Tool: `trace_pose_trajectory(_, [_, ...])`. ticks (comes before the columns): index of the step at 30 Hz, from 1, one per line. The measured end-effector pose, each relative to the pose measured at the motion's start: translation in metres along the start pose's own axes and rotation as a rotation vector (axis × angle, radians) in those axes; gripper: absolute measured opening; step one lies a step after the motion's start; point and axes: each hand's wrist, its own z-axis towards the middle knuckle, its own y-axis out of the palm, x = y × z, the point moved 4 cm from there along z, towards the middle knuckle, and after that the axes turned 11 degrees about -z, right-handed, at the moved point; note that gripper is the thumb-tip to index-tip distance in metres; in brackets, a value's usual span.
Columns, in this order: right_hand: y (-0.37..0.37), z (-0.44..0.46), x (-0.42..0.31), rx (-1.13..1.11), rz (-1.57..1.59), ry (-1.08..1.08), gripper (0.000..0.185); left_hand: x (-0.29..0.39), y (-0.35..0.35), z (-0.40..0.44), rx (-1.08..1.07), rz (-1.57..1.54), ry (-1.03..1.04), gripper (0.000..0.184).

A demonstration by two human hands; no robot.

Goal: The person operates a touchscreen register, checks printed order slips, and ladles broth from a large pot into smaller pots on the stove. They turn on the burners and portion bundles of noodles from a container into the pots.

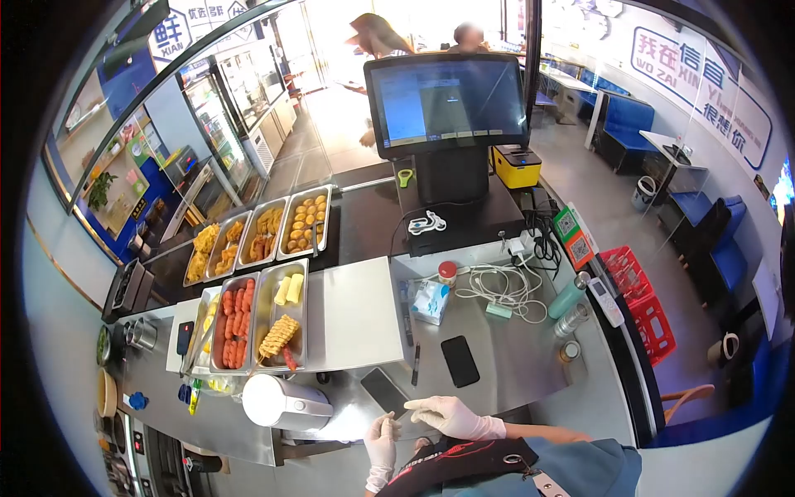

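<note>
Both hands wear thin white gloves and meet close together at the counter's front edge. My left hand points upward with its fingers pressed together at the tips. From the right comes my right hand, its fingers and thumb drawn together toward the left fingertips. Whatever lies between the fingertips, if anything, is too small to make out. Just behind the hands lies a dark phone on the metal counter. Another black phone and a pen are farther back. A white cylindrical appliance stands to the left.
Metal trays of sausages, skewered food and fried pieces fill the left. A screen terminal stands at the back. Tangled white cables, a tissue pack and a green bottle are right. People are beyond the screen.
</note>
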Motion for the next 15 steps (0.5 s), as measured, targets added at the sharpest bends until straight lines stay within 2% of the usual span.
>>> trace_pose_trajectory(3, [0.017, 0.008, -0.021, 0.049, -0.068, -0.076, 0.034, -0.007, -0.021, 0.001, -0.013, -0.009, -0.021, 0.021])
trace_pose_trajectory(5, [0.026, 0.010, -0.032, 0.145, -0.262, -0.202, 0.033, -0.007, -0.029, 0.009, -0.028, 0.003, -0.003, 0.021])
trace_pose_trajectory(6, [0.030, 0.009, -0.035, 0.155, -0.263, -0.196, 0.033, -0.005, -0.032, 0.012, -0.038, 0.012, 0.016, 0.020])
trace_pose_trajectory(8, [0.031, 0.006, -0.039, 0.220, -0.261, -0.117, 0.020, 0.007, -0.028, 0.022, -0.095, 0.058, 0.065, 0.020])
trace_pose_trajectory(15, [0.024, -0.004, -0.031, 0.158, -0.270, -0.045, 0.018, 0.047, 0.026, 0.087, -0.270, 0.094, 0.209, 0.023])
